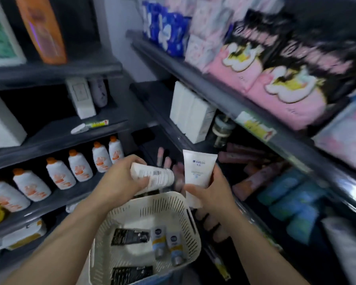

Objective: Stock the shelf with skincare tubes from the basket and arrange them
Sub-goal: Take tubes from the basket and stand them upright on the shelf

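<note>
Nearest, the cream basket (132, 206) holds two black tubes (130, 236) and two small white tubes (167, 245). Just above its far rim, the left hand (119, 179) wraps a white tube lying sideways (152, 174); the right hand (212, 192) grips an upright white tube (198, 171). Beyond, on the right shelf (255, 120), lie pink tubes (253, 177).

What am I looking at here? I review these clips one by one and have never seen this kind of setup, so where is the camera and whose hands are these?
There is no machine. A person wears one wide-angle camera on the head, looking down at their own bare hands in a shop aisle. The left hand holds a white tube lying sideways, barcode showing. The right hand holds another white tube upright. Below them sits a cream slotted basket with two black tubes and two small blue-capped tubes inside. Dark shelves of toiletries stand around; the picture is blurred.
</note>
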Demonstrator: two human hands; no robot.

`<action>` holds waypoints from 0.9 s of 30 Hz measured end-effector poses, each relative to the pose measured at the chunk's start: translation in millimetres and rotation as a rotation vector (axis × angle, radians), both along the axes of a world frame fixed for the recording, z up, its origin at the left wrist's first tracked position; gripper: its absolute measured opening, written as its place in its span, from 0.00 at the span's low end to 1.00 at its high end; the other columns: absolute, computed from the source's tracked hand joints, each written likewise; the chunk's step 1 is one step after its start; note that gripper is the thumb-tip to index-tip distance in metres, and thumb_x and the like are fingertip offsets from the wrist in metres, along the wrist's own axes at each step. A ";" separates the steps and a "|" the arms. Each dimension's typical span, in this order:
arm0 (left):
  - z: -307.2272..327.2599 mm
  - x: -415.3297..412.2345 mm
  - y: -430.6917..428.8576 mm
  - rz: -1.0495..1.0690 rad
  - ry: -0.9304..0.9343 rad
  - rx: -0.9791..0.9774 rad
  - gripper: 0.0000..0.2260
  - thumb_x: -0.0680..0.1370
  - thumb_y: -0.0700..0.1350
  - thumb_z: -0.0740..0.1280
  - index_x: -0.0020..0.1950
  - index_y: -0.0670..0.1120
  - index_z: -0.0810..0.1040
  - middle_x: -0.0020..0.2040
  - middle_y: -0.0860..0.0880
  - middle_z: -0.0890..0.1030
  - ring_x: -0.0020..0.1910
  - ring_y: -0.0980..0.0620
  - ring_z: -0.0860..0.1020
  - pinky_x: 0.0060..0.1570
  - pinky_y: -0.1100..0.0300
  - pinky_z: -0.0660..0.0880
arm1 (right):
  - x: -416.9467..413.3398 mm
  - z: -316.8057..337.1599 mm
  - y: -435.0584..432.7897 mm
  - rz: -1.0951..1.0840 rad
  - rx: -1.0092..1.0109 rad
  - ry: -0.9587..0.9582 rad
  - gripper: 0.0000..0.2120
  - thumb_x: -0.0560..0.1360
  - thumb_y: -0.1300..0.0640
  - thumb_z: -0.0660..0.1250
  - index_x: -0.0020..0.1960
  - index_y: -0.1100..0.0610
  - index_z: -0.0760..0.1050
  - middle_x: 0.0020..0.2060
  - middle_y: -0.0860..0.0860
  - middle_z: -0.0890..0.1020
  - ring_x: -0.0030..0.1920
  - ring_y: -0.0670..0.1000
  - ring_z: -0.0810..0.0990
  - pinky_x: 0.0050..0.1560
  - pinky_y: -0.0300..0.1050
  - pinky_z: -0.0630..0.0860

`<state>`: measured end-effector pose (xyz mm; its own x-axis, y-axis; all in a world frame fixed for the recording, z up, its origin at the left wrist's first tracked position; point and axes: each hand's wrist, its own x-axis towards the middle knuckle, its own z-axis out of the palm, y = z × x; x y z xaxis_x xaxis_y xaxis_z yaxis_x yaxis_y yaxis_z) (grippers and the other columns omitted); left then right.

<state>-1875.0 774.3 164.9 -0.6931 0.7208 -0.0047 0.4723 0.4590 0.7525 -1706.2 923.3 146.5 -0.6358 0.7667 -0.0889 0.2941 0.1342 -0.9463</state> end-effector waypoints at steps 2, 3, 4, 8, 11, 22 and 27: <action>30.1 17.8 0.4 -0.068 0.032 0.084 0.10 0.73 0.44 0.72 0.50 0.55 0.74 0.41 0.61 0.76 0.40 0.63 0.75 0.34 0.70 0.68 | 27.0 29.1 -12.0 -0.071 0.055 0.042 0.25 0.66 0.62 0.76 0.54 0.44 0.69 0.49 0.41 0.81 0.47 0.39 0.80 0.39 0.32 0.75; 44.3 27.6 0.8 -0.103 0.051 0.107 0.10 0.74 0.45 0.71 0.51 0.56 0.74 0.41 0.63 0.76 0.40 0.64 0.75 0.35 0.70 0.68 | 41.4 43.2 -17.5 -0.109 0.086 0.060 0.25 0.66 0.62 0.76 0.55 0.45 0.69 0.49 0.40 0.80 0.47 0.37 0.79 0.39 0.31 0.75; 58.2 38.1 1.9 -0.139 0.062 0.121 0.09 0.75 0.46 0.69 0.51 0.57 0.74 0.42 0.63 0.76 0.41 0.63 0.76 0.36 0.67 0.71 | 56.1 56.8 -22.6 -0.145 0.121 0.071 0.25 0.66 0.61 0.76 0.56 0.45 0.69 0.49 0.40 0.80 0.48 0.37 0.78 0.39 0.30 0.74; 108.5 87.9 9.4 -0.334 -0.081 0.243 0.06 0.77 0.46 0.65 0.49 0.58 0.73 0.41 0.49 0.81 0.34 0.45 0.81 0.30 0.49 0.78 | 121.7 109.9 -39.4 -0.268 0.197 0.128 0.23 0.68 0.59 0.75 0.58 0.47 0.69 0.52 0.43 0.80 0.48 0.40 0.80 0.40 0.34 0.74; 144.6 132.9 18.6 -0.500 -0.190 0.286 0.07 0.75 0.47 0.65 0.50 0.58 0.75 0.47 0.48 0.81 0.41 0.40 0.81 0.38 0.43 0.78 | 174.9 144.0 -49.0 -0.368 0.256 0.165 0.22 0.68 0.61 0.75 0.56 0.48 0.70 0.48 0.41 0.81 0.44 0.39 0.81 0.36 0.31 0.75; 232.8 345.8 62.6 -0.922 -0.490 0.296 0.09 0.74 0.35 0.56 0.44 0.46 0.74 0.48 0.48 0.85 0.33 0.51 0.76 0.21 0.66 0.65 | 398.5 226.8 -87.0 -0.775 0.519 0.079 0.21 0.69 0.58 0.73 0.57 0.48 0.67 0.52 0.44 0.78 0.51 0.42 0.77 0.51 0.42 0.74; 254.2 457.0 74.3 -1.078 -0.566 0.289 0.08 0.67 0.42 0.56 0.41 0.49 0.73 0.47 0.48 0.85 0.38 0.45 0.71 0.26 0.63 0.58 | 509.2 249.1 -104.1 -0.885 0.527 0.102 0.23 0.72 0.55 0.72 0.61 0.47 0.64 0.52 0.39 0.76 0.52 0.39 0.76 0.45 0.39 0.73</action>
